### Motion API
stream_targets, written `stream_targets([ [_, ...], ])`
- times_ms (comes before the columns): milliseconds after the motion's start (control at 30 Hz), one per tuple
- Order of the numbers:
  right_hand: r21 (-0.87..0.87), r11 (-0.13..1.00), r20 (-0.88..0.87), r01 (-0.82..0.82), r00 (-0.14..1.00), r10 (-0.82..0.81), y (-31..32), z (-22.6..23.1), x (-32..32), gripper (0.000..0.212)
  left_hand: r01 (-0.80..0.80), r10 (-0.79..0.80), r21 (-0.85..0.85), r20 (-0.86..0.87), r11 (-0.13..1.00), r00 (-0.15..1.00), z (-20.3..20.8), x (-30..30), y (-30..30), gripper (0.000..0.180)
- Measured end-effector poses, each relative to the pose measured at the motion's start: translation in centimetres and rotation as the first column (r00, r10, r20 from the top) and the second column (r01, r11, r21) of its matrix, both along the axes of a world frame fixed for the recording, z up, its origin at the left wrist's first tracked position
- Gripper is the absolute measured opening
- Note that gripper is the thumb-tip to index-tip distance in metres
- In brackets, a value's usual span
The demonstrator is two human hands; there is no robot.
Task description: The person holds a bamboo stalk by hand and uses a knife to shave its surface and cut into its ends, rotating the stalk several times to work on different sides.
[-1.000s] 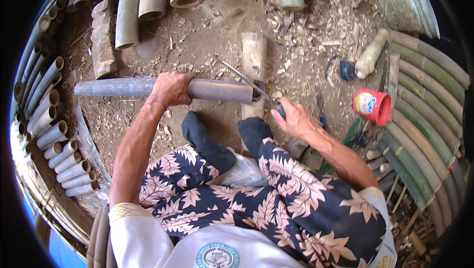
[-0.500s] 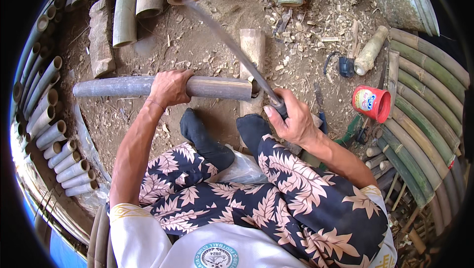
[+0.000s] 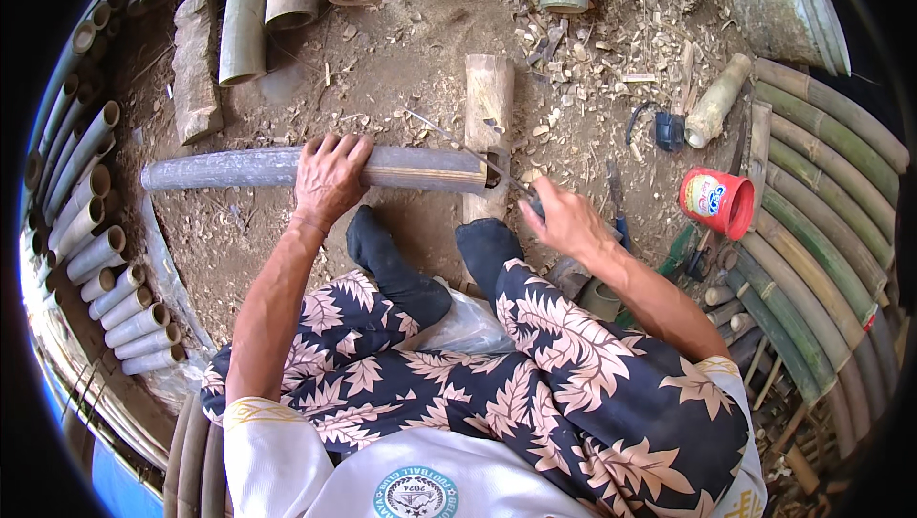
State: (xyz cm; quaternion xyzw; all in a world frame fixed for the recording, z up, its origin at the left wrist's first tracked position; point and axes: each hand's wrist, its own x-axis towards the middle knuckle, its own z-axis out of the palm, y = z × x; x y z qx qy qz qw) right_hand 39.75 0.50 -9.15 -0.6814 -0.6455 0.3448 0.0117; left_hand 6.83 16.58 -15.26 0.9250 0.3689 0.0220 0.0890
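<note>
Your left grip (image 3: 330, 176) clasps the cylindrical grey-brown bamboo tube (image 3: 420, 169); your right grip (image 3: 571, 222), clenched round the long dark-handled metal knife (image 3: 516, 184), has swung its blade lower.

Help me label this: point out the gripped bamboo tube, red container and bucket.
Gripped bamboo tube (image 3: 267, 169): head view, outer wall, left portion.
Red container (image 3: 708, 199): head view, labelled side.
Bucket (image 3: 785, 25): head view, outer wall.

Bamboo tube (image 3: 411, 167), right end on log (image 3: 488, 93), slab (image 3: 197, 69) beyond left half, tub (image 3: 705, 198) at right, bucket (image 3: 785, 20) beyond tub
</note>
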Motion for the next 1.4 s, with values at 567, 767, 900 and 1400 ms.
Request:
stream_targets([
  [567, -0.157, 0.978, -0.111, 0.134, 0.982, -0.153, -0.2, -0.9, 0.7, 0.036, -0.046, -0.068, -0.333, -0.321, 0.942, 0.945, 2.7, -0.8, 0.5, 0.075],
  [767, 0.256, 0.952, -0.326, 0.165, 0.942, -0.075, 1.8, 4.4, -2.3, 0.038, -0.024, -0.081, -0.404, -0.240, 0.914, 0.967, 2.0, -0.2, 3.0, 0.059],
  [900, 0.510, 0.856, -0.258, 0.077, 0.964, 0.067, -0.2, 1.3, -1.4, 0.036, -0.102, -0.063, -0.478, -0.317, 0.872, 0.946, 2.2, 0.5, 3.3, 0.053],
  [1400, -0.023, 1.000, -0.083, 0.003, 0.997, -0.005, 1.2, 1.3, 0.1, 0.036, -0.070, 0.043, -0.186, -0.147, 0.980, 0.988, 1.3, -0.3, -0.1, 0.051],
])
